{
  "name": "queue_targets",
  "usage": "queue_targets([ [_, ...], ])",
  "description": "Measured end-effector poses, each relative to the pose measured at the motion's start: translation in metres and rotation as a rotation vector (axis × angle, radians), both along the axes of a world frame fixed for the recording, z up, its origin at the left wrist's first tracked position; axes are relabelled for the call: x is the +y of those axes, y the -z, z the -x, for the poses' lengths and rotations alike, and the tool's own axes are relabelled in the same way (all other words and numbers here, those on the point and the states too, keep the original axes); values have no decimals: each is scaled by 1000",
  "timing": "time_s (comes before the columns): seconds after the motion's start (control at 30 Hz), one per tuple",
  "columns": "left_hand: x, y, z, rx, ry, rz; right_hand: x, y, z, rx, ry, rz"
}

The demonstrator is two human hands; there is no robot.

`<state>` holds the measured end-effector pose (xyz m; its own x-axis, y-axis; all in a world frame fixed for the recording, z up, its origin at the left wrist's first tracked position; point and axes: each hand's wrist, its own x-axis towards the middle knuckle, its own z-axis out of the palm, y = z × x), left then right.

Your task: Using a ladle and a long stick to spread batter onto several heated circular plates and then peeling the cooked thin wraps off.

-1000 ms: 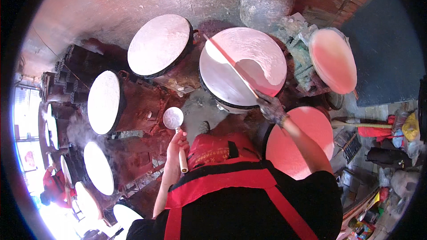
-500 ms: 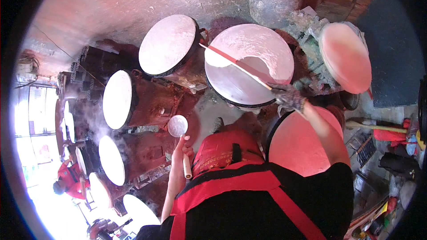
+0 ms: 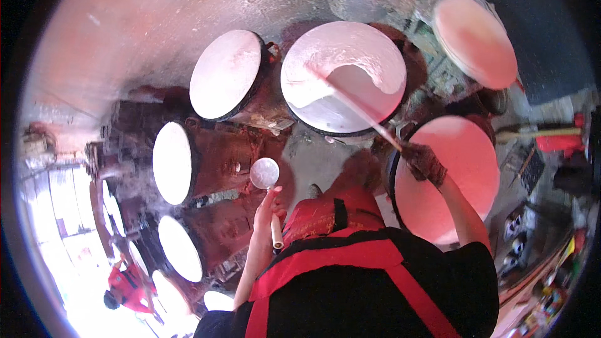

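Observation:
My left hand (image 3: 268, 216) grips the wooden handle of a round metal ladle (image 3: 265, 173), upright beside my red apron (image 3: 319, 219). My right hand (image 3: 422, 164), in a dark dirty glove, holds a long thin wooden stick (image 3: 369, 119), blurred, across the large round griddle (image 3: 350, 84) in front of me. Pale batter (image 3: 375, 47) covers much of that griddle in a swirl, leaving a grey crescent uncovered. Right under my right hand and forearm lies a lower griddle with a pinkish round surface (image 3: 457, 206).
More round white-topped griddles on drum stoves stand at left (image 3: 224, 75) (image 3: 172, 163). A stack of pale discs (image 3: 474, 40) sits at upper right. A person in red (image 3: 128, 288) works by the bright doorway at lower left. Tools and bags (image 3: 557, 141) crowd the right edge.
My right hand has moved down and to the right with the stick, which is now blurred over the batter. The view has shifted a little; my left hand still holds the ladle.

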<state>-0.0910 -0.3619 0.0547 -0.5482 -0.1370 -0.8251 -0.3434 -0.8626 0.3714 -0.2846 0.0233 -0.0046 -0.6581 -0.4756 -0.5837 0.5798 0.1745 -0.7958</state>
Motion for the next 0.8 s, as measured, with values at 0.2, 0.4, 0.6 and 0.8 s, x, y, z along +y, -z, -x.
queue_targets([
  [0.2, -47, 8, 28, 108, 272, -9, -100, 58, -15, 160, 899, 281],
  [0.4, -94, 17, 41, 82, 569, 213, -130, 58, -112, 726, 214, -372],
  [0.6, -157, 35, 2, 70, 634, 333, -182, 46, -209, 454, 721, -412],
  [0.8, -206, 27, -66, 64, 263, 150, -372, 134, -71, 627, 866, 47],
])
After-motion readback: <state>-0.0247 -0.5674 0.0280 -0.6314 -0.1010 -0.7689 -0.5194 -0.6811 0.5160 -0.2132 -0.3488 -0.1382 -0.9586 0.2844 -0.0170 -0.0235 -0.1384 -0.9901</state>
